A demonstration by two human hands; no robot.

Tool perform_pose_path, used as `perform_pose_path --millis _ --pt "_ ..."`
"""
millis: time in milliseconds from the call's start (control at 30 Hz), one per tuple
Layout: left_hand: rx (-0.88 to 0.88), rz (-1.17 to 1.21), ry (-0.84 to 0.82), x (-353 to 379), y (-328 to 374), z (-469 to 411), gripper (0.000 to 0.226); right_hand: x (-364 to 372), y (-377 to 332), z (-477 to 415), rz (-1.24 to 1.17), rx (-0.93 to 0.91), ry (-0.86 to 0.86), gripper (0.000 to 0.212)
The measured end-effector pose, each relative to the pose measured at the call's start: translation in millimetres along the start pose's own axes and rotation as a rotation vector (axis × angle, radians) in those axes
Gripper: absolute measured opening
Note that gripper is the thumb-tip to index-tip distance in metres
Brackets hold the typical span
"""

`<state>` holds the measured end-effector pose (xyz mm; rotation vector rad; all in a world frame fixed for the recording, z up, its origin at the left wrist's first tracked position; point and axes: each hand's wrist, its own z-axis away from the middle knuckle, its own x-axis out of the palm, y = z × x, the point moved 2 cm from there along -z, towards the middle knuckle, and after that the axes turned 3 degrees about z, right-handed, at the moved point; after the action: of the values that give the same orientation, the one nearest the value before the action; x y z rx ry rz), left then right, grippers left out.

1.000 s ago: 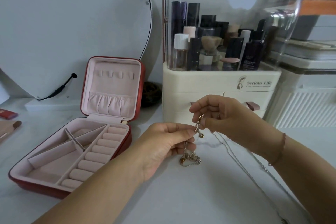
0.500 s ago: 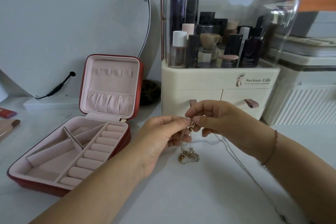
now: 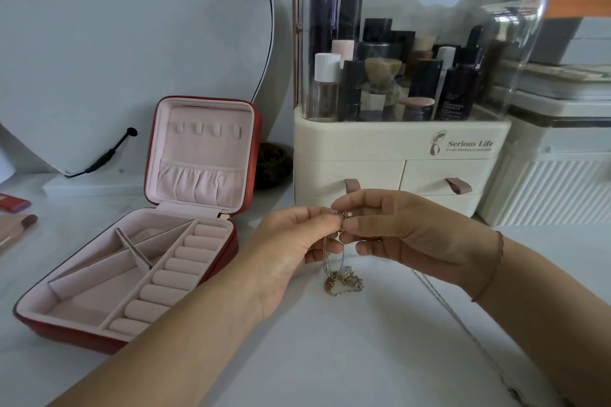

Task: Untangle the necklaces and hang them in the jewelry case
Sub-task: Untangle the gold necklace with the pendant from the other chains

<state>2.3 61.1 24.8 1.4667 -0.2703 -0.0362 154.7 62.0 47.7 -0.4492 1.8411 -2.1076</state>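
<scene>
left hand (image 3: 297,251): pinching necklaces (image 3: 340,274) at top
right hand (image 3: 406,235): pinching same knot
necklaces: hanging vertically, tangle lowest
jewelry case (image 3: 139,261): open, lid upright

Tangled gold and silver necklaces (image 3: 342,281) hang from the pinching fingertips of the left hand (image 3: 294,248) and right hand (image 3: 406,235), the knotted lower end at the white counter (image 3: 330,357). One silver chain trails off to the right. Well to the left, the red jewelry case (image 3: 201,155) lies open, its pink-lined lid upright.
</scene>
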Motion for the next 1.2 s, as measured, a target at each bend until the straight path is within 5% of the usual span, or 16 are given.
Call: perform_pose_path --millis 300,900,1200 --pt "0.048 -0.052 -0.038 0.4 2.3 1.0 0.012 -0.1 -3.9 0.2 0.031 -0.027 0.034 0.010" --pt "0.076 0.003 0.063 -0.9 4.5 0.0 0.022 4.0 -7.2 1.1 0.316 -0.198 0.139 0.017" --pt "-0.046 0.035 -0.056 0.1 -1.3 -3.4 0.009 1.6 -4.3 -0.4 0.407 -0.224 0.173 0.020"
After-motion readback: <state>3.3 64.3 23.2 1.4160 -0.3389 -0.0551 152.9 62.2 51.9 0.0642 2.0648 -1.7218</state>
